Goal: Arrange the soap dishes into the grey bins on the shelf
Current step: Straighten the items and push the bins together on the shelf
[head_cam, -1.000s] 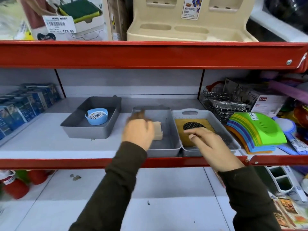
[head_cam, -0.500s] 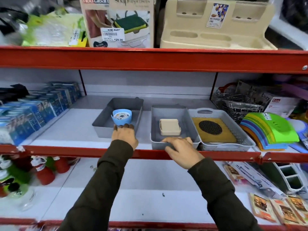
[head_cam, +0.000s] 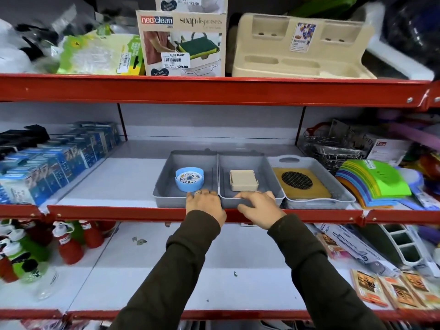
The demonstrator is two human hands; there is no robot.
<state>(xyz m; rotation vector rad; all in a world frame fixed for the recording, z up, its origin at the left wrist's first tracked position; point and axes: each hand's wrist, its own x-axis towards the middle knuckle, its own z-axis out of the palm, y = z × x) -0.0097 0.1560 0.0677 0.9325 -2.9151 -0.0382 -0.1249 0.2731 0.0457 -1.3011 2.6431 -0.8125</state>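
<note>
On shelf, left bin (head_cam: 166,186) now touching middle bin (head_cam: 273,186), left hand (head_cam: 205,204) gripping rim

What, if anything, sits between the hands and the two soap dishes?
Only the bins' front walls. Left hand rests on the rim before the round blue soap dish; right hand before the square beige soap dish.

Round blue soap dish (head_cam: 189,179) left grey bin (head_cam: 166,182); beige dish (head_cam: 243,180) middle bin (head_cam: 269,179).

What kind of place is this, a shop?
Most likely a household-goods shop. Red shelves are packed with stock, a soap dispenser box bears a price sticker reading 129.00, and identical blue boxes stand in rows.
</note>
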